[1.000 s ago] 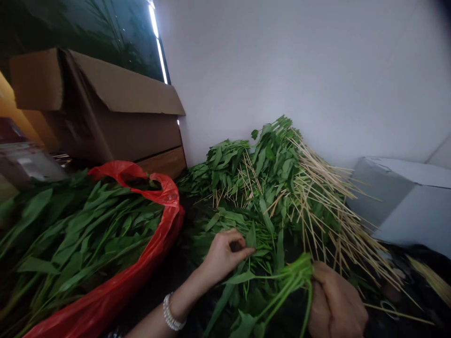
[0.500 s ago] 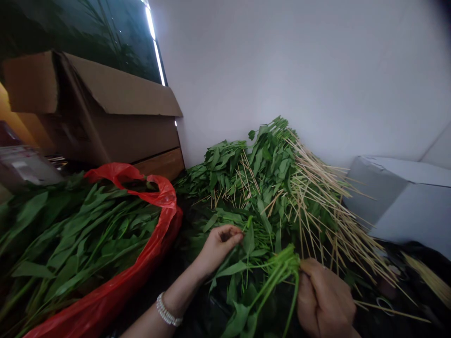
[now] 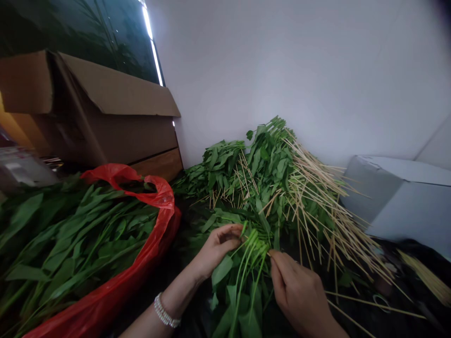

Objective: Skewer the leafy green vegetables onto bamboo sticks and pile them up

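My left hand [image 3: 222, 246], a beaded bracelet at its wrist, is closed in a pinch on a leafy green stem [image 3: 244, 229]. Close beside it, my right hand [image 3: 298, 286] grips a thin bamboo skewer [image 3: 269, 254], mostly hidden by the fingers. A row of green stems [image 3: 254, 246] is bunched along that skewer, their leaves [image 3: 243, 300] hanging down between my hands. Behind them lies a heap of skewered greens [image 3: 271, 164], with many pale skewer ends [image 3: 324, 202] sticking out to the right.
A red plastic bag [image 3: 165, 225] full of loose leafy stems [image 3: 81, 239] lies at left. Behind it stands an open cardboard box [image 3: 130, 134]. A white box [image 3: 412, 197] sits at right, near a bundle of skewers [image 3: 424, 277] on black plastic. A white wall [image 3: 299, 70] rises behind.
My right hand has moved left and slightly up, bringing the skewer and its bunched stems up against my left fingers. The left hand stays nearly in place with its stem.
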Motion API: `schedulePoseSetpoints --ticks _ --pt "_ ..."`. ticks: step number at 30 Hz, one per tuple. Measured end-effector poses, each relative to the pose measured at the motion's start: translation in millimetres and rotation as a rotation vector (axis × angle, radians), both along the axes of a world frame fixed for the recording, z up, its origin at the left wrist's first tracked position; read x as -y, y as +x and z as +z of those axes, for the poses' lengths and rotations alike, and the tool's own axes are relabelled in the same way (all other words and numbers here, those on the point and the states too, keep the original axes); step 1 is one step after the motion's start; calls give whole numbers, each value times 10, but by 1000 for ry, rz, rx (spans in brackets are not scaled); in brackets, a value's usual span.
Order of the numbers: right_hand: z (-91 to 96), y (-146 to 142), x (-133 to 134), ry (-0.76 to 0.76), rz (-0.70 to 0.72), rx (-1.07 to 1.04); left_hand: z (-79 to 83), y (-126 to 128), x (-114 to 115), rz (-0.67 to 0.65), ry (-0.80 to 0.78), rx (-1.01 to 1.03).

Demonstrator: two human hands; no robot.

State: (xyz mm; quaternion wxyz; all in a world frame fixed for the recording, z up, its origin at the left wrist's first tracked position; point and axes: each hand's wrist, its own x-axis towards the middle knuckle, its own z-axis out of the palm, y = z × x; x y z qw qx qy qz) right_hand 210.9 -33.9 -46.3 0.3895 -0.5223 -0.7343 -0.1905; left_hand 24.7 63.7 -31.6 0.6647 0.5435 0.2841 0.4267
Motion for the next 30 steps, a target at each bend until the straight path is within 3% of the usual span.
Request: schedulePoseSetpoints --ticks 3,7,16,30 --pt "5 -5 -2 -12 -5 -2 -20 10 20 -51 -19 -2" --pt "25 -24 6 -10 -4 11 -51 28 18 34 -116 29" --pt "49 -33 20 6 11 -3 -75 31 -59 104 -110 164" --pt "20 -21 8 -18 -32 0 -58 42 5 105 -62 32"
